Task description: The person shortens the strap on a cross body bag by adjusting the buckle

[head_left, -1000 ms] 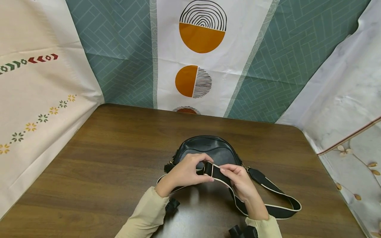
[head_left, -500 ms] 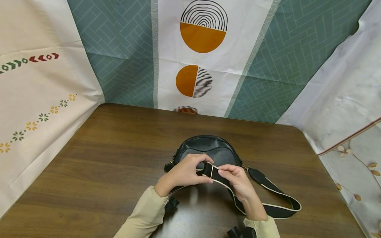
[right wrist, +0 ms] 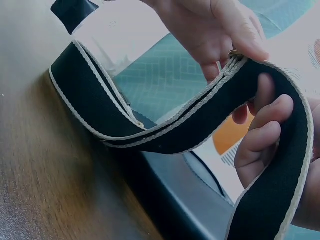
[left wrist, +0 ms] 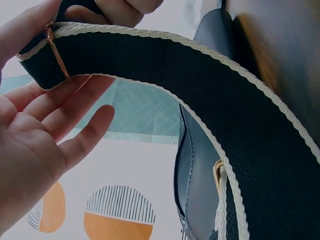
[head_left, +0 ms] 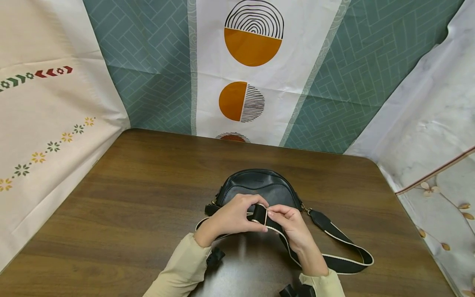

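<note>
A black handbag (head_left: 256,185) with a curved top stands on the table, its black webbing strap (head_left: 343,264) edged in white. My left hand (head_left: 233,216) grips the strap at its gold-coloured slider buckle (head_left: 266,216), thumb on the near edge and fingers on the far edge. Right beside the buckle, my right hand (head_left: 291,225) pinches the strap between thumb and fingers. In the left wrist view the strap arches away from the buckle (left wrist: 57,52) past the bag. Curled fingers of the right hand (right wrist: 260,140) lie behind the strap in the right wrist view.
The brown wooden table (head_left: 148,177) extends around the bag. Trailing right, the strap makes a loop joined to the bag by a gold-coloured clip (head_left: 308,210). Patterned cloths (head_left: 156,82) hang at the back and both sides.
My right hand has shifted slightly left along the strap, its fingertips now close against the buckle. The strap loop at right has moved a little left. My left hand has barely moved.
</note>
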The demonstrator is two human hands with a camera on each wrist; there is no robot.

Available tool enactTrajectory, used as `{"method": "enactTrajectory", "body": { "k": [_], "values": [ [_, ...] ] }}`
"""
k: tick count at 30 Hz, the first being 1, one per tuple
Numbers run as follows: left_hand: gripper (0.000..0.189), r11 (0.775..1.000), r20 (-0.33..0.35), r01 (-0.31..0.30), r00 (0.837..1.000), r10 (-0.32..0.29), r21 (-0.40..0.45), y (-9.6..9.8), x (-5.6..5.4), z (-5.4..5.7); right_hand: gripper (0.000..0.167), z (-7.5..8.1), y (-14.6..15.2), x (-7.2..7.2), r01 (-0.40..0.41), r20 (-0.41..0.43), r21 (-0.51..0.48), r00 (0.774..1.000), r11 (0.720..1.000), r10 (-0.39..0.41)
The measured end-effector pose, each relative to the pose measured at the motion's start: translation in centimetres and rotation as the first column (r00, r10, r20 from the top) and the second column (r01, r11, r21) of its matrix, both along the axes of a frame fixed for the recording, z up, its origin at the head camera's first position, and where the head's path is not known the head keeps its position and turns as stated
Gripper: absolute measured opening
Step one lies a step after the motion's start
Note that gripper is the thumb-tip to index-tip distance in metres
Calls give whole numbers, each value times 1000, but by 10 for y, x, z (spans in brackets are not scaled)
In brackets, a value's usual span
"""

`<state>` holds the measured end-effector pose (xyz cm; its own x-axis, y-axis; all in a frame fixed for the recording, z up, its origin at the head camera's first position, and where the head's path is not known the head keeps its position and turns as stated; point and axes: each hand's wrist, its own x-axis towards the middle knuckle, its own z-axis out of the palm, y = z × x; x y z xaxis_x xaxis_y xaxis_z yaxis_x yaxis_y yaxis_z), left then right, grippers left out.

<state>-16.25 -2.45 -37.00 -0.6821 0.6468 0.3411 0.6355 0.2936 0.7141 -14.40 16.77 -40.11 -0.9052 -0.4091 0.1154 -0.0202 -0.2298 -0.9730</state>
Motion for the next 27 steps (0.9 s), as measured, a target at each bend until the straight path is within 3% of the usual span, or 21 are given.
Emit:
{"method": "enactTrajectory", "body": {
  "k": [7,14,27],
  "values": [
    [42,999,-86,-26,996,24,-18,-2,0,2,33,3,2,0,-18,14,-11,1000,1000,18],
    [42,998,-77,-56,996,53,-36,-6,2,7,28,4,9,-1,-11,46,33,999,999,10],
    [44,989,-98,-82,993,70,-122,-11,2,11,32,0,11,-2,-29,-35,6,999,1000,30]
  ]
}}
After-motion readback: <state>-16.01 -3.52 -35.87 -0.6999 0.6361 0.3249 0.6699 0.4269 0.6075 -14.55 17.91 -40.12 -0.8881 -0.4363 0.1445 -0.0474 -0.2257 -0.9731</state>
